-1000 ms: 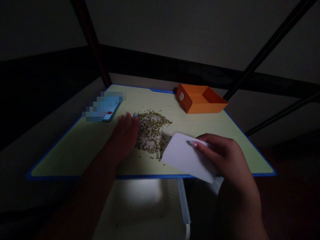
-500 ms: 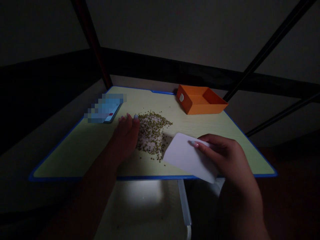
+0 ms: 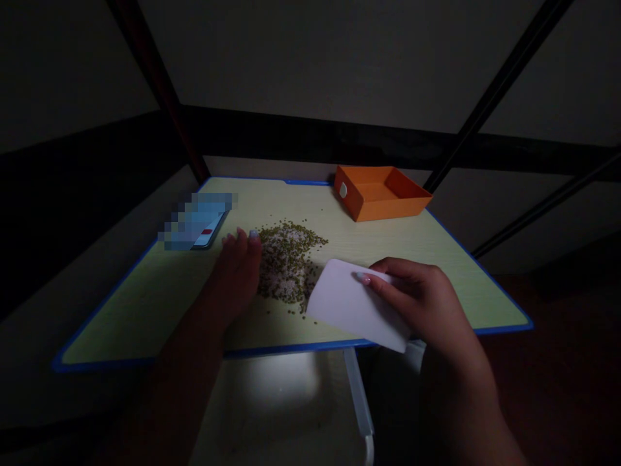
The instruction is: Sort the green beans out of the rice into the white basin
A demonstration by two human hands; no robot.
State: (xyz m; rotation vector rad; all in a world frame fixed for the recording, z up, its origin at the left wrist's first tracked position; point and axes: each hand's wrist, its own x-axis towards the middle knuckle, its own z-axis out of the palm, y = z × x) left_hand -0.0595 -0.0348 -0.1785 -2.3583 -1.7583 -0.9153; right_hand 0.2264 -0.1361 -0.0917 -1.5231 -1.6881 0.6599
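Observation:
A loose pile of small green beans mixed with white grains [image 3: 286, 259] lies on the table. My right hand [image 3: 412, 291] grips a flat white plastic scraper [image 3: 356, 301], thumb on its near face and fingers behind it. The scraper is tilted, its left edge by the pile's lower right side. My left hand [image 3: 240, 268] rests against the left side of the pile, fingers pointing away from me and holding nothing visible. Its palm side is hidden.
An orange open tray [image 3: 385, 210] stands at the back right of the pale table [image 3: 130, 317], which has a blue rim. A phone [image 3: 206, 236], partly pixelated, lies at the left. Beneath the front edge is a pale shelf [image 3: 272, 421] beside a metal table leg [image 3: 358, 395].
The view has turned slightly, so the table and things on it appear a little farther left. Both hands keep nearly the same place by the pile, the right still gripping the scraper.

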